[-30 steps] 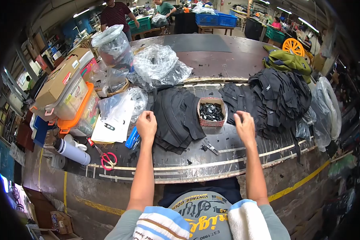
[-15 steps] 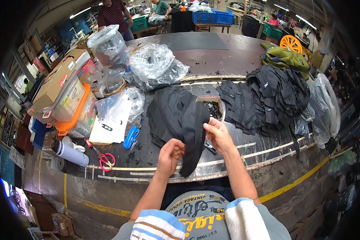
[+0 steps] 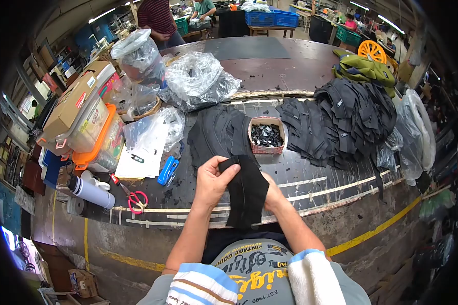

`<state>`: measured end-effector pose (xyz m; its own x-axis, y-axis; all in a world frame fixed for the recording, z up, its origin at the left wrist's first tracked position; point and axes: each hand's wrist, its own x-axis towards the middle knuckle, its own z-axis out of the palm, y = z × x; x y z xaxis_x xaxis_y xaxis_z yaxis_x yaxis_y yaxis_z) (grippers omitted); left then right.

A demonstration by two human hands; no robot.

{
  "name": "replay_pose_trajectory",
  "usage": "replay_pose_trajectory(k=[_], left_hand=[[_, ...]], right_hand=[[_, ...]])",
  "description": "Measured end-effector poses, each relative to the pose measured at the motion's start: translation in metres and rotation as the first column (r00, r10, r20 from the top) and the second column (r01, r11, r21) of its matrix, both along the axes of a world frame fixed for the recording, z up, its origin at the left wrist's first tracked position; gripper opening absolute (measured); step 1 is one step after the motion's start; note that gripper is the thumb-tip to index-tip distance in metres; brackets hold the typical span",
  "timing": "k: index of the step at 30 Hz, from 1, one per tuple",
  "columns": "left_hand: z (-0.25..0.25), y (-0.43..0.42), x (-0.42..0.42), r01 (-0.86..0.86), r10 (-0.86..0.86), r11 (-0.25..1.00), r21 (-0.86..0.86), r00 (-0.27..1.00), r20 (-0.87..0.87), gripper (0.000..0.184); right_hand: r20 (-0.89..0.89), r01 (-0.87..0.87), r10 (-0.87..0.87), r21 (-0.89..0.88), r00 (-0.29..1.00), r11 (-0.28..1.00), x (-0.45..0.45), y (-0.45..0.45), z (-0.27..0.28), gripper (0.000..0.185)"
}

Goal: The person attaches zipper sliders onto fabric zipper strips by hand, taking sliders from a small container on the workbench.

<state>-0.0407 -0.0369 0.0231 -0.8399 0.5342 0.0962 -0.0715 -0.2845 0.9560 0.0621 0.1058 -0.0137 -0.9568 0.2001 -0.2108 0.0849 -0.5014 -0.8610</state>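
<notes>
A black fabric piece with a zipper line (image 3: 245,195) hangs over the table's front edge, between my two hands. My left hand (image 3: 212,184) grips its upper left edge, thumb on top. My right hand (image 3: 273,193) holds it at the right side, with most of its fingers hidden behind the cloth. Just beyond lies a stack of black fabric pieces (image 3: 218,132). Beside that stack stands a small patterned box (image 3: 267,149) filled with small black parts. Farther right, a large heap of black zippered pieces (image 3: 359,119) covers the table.
Pink-handled scissors (image 3: 137,202), a blue stapler (image 3: 168,171), a lavender bottle (image 3: 92,192) and papers (image 3: 143,152) lie on the left. Behind them are plastic bins (image 3: 94,140) and clear bags (image 3: 196,81). A green bag (image 3: 364,71) sits back right. Other people are in the background.
The fabric piece has come nearer my body and turned its broad side to me, uncovering the box of parts. My left hand has risen and taken its edge; my right hand has moved down behind it.
</notes>
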Motion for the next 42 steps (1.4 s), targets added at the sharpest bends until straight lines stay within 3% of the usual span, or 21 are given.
replay_pose_trajectory(k=[2,6,10,21,25,26,28,30,31,33,35,36,40,42], left_hand=[[0.006,-0.003,-0.001,0.005,-0.005,1.0,-0.019,1.0,-0.002,0.01],[0.025,-0.01,0.001,0.031,-0.032,0.996,-0.079,0.999,-0.017,0.012],[0.031,-0.011,0.013,0.064,-0.093,0.978,-0.2,0.986,-0.139,0.01],[0.023,-0.016,0.028,0.009,-0.091,0.955,-0.297,0.961,-0.262,0.01],[0.013,-0.01,0.031,-0.049,-0.008,0.977,-0.206,0.963,-0.268,0.007],[0.012,-0.009,0.03,-0.049,-0.008,0.977,-0.206,0.964,-0.268,0.007],[0.01,-0.008,0.025,-0.09,0.003,0.985,-0.144,0.856,-0.517,0.008],[0.008,-0.007,0.021,-0.111,0.021,0.991,-0.076,0.687,-0.726,0.01],[0.007,-0.006,0.021,-0.11,0.02,0.991,-0.077,0.688,-0.725,0.01],[0.005,-0.007,0.023,-0.051,0.022,0.998,-0.046,0.871,-0.491,0.015],[0.001,-0.009,0.026,-0.004,0.004,1.0,0.0,0.977,-0.215,0.02],[-0.001,-0.01,0.026,-0.002,0.001,1.0,-0.003,0.977,-0.213,0.02],[-0.015,-0.022,0.024,0.192,-0.17,0.977,-0.093,0.965,0.202,0.018],[-0.028,-0.024,0.027,0.185,-0.163,0.979,-0.088,0.963,0.214,0.016]], right_hand=[[-0.192,0.116,-0.108,0.03,0.975,0.993,-0.011,0.018,-0.01,0.033],[-0.211,0.16,-0.149,0.038,0.966,0.986,-0.008,0.033,0.034,0.033],[-0.298,0.203,-0.084,0.395,0.951,0.896,0.0,0.027,0.065,0.026],[-0.157,0.104,-0.008,0.607,0.987,0.788,0.01,0.018,0.057,0.008],[-0.1,0.052,0.025,0.697,0.995,0.716,0.014,0.018,0.054,0.009],[-0.099,0.052,0.025,0.697,0.995,0.715,0.014,0.017,0.052,0.009],[-0.105,0.042,0.004,0.434,0.994,0.9,0.011,0.014,0.044,0.011],[-0.103,0.034,-0.021,0.123,0.994,0.992,0.008,0.01,0.036,0.014],[-0.101,0.035,-0.022,0.123,0.995,0.992,0.007,0.009,0.035,0.014],[-0.126,0.05,-0.037,0.1,0.991,0.994,0.005,0.005,0.032,0.015],[-0.15,0.066,-0.054,0.074,0.987,0.995,0.003,0.004,0.027,0.017],[-0.148,0.067,-0.056,0.072,0.987,0.995,0.0,0.007,0.025,0.017],[-0.114,-0.072,0.123,0.371,0.986,0.926,-0.029,0.043,0.019,0.02],[-0.114,0.0,0.075,0.55,0.991,0.835,-0.055,0.067,0.013,0.025]])
